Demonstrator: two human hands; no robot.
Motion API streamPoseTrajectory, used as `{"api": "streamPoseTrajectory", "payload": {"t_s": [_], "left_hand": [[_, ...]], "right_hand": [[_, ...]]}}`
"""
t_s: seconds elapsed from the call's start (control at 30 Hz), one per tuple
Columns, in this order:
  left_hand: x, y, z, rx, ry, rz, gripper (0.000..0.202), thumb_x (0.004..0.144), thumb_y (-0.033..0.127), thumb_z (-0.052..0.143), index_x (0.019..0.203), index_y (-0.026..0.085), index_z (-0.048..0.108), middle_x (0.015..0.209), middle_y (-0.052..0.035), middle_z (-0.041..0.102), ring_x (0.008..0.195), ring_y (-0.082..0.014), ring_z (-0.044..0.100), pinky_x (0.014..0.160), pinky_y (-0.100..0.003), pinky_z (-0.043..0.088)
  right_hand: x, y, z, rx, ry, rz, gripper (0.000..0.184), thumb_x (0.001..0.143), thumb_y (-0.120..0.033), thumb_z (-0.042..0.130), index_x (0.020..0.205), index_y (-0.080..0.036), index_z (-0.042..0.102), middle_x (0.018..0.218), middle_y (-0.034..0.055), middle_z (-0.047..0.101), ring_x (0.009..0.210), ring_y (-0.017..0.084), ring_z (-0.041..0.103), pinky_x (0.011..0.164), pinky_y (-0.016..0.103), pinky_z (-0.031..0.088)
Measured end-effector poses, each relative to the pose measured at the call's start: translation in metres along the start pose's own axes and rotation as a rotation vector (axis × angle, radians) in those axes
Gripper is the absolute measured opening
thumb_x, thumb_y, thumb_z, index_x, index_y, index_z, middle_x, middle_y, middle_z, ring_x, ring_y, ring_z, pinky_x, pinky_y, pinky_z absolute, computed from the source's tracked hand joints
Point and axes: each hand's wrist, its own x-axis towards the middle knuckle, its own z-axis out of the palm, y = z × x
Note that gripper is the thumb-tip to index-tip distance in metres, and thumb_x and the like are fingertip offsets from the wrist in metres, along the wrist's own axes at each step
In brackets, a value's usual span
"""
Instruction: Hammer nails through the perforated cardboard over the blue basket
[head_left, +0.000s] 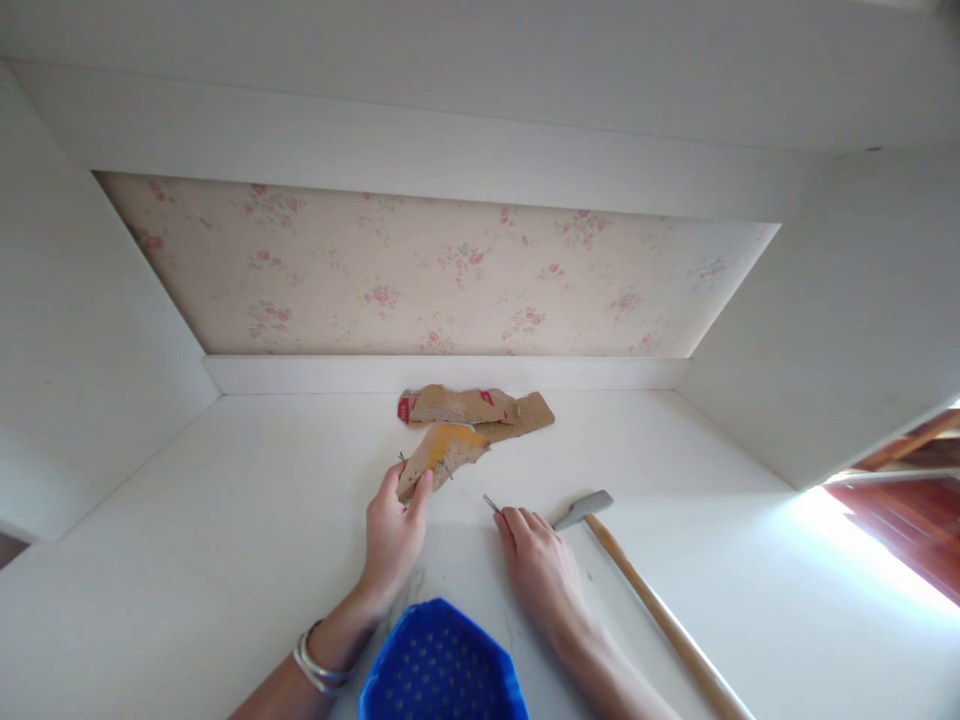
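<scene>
My left hand [396, 525] grips a torn piece of cardboard [444, 450] between thumb and fingers. Several thin dark nails or pins stick through it, and it bears a yellow patch. Fingers closed, my right hand [536, 555] rests on the white surface, pinching a slim metal piece [490, 503] whose tip points toward the cardboard; its exact kind is hidden by the fingers. Just right of that hand lies a hammer [652, 600], its grey head beside the knuckles. Behind the held piece, more torn cardboard strips [465, 405] with red print lie stacked.
A blue basket [375, 690] with a dotted bottom stands at the near edge between my forearms. White panels [847, 320] enclose the white surface [247, 560] at the sides and above. Floral wallpaper [465, 290] covers the back. Reddish wood shows at far right.
</scene>
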Motion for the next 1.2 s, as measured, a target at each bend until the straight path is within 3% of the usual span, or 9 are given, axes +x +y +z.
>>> {"api": "streamPoseTrajectory", "payload": {"t_s": [0.37, 0.6, 0.83, 1.1, 1.2], "left_hand": [[0.004, -0.002, 0.001, -0.096, -0.047, -0.1, 0.039, 0.084, 0.05, 0.061, 0.105, 0.018, 0.063, 0.092, -0.0091, 0.075, 0.085, -0.028, 0.071, 0.075, -0.037, 0.054], [0.007, -0.001, 0.001, -0.135, -0.045, -0.12, 0.036, 0.084, 0.048, 0.061, 0.103, 0.017, 0.063, 0.086, -0.0081, 0.074, 0.08, -0.0275, 0.071, 0.07, -0.036, 0.054], [0.005, 0.001, 0.0, -0.14, -0.076, -0.094, 0.033, 0.085, 0.045, 0.061, 0.102, 0.017, 0.063, 0.087, -0.0073, 0.074, 0.079, -0.0264, 0.07, 0.07, -0.035, 0.053], [0.005, 0.003, 0.0, -0.136, -0.109, -0.094, 0.03, 0.085, 0.043, 0.062, 0.099, 0.017, 0.062, 0.088, -0.0067, 0.074, 0.083, -0.0259, 0.07, 0.074, -0.035, 0.052], [0.004, 0.003, 0.0, -0.142, -0.138, -0.096, 0.031, 0.086, 0.043, 0.061, 0.101, 0.017, 0.062, 0.082, -0.0054, 0.073, 0.075, -0.024, 0.07, 0.068, -0.033, 0.052]], "right_hand": [[-0.001, 0.005, 0.0, -0.161, -0.013, -0.066, 0.028, 0.104, -0.03, 0.041, 0.087, -0.024, 0.063, 0.083, 0.0005, 0.067, 0.08, 0.019, 0.069, 0.065, 0.026, 0.044], [0.009, 0.003, 0.005, -0.225, 0.02, -0.078, 0.026, 0.103, -0.03, 0.043, 0.089, -0.026, 0.065, 0.086, 0.0021, 0.067, 0.078, 0.02, 0.069, 0.056, 0.026, 0.04], [0.007, 0.001, 0.006, -0.186, 0.043, -0.074, 0.024, 0.101, -0.027, 0.045, 0.103, -0.026, 0.068, 0.089, 0.0025, 0.067, 0.076, 0.018, 0.068, 0.059, 0.025, 0.042], [0.007, 0.001, 0.004, -0.112, 0.046, -0.04, 0.028, 0.1, -0.027, 0.044, 0.091, -0.027, 0.07, 0.091, 0.0015, 0.066, 0.068, 0.016, 0.068, 0.053, 0.025, 0.037], [0.007, 0.001, 0.005, -0.044, 0.051, -0.031, 0.025, 0.099, -0.029, 0.045, 0.097, -0.027, 0.069, 0.093, 0.0022, 0.067, 0.07, 0.017, 0.068, 0.053, 0.025, 0.038]]}}
